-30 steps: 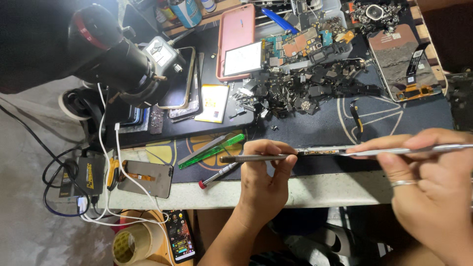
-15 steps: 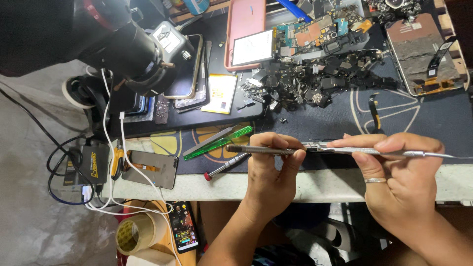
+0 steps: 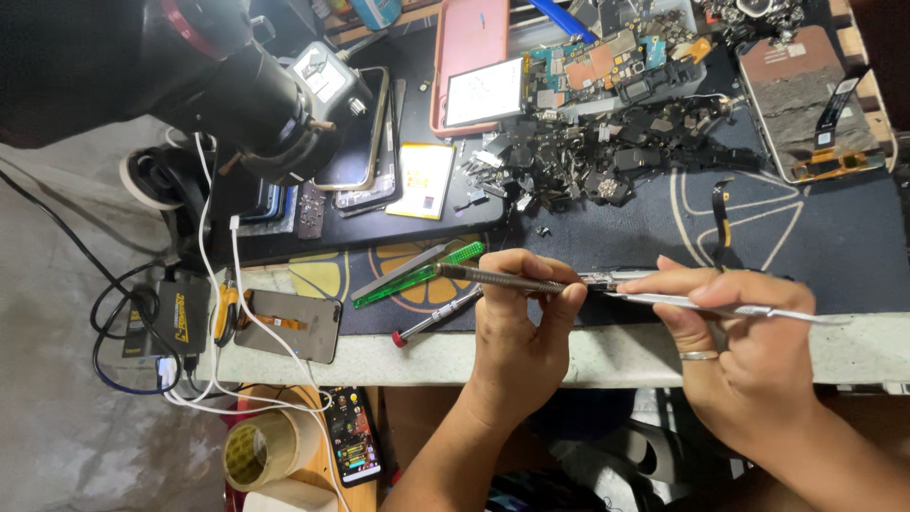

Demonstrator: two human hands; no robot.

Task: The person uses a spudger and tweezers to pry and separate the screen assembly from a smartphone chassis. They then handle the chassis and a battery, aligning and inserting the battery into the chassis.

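Tabletop (image 3: 607,356): mat edge sits under both hands, steadying them.
Scrap pile (image 3: 607,156): pushed back, clear of the work.
Left hand (image 3: 517,327): fingers pinch a knurled tool (image 3: 502,278), levelled.
Right hand (image 3: 749,341): fingers grip tweezers (image 3: 768,310), tips meeting the tool.

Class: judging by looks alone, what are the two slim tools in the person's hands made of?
Left hand tool: probably steel, matte grey with a textured grip. Right hand tool: likely polished metal, thin, flat and silvery, catching light along its length.
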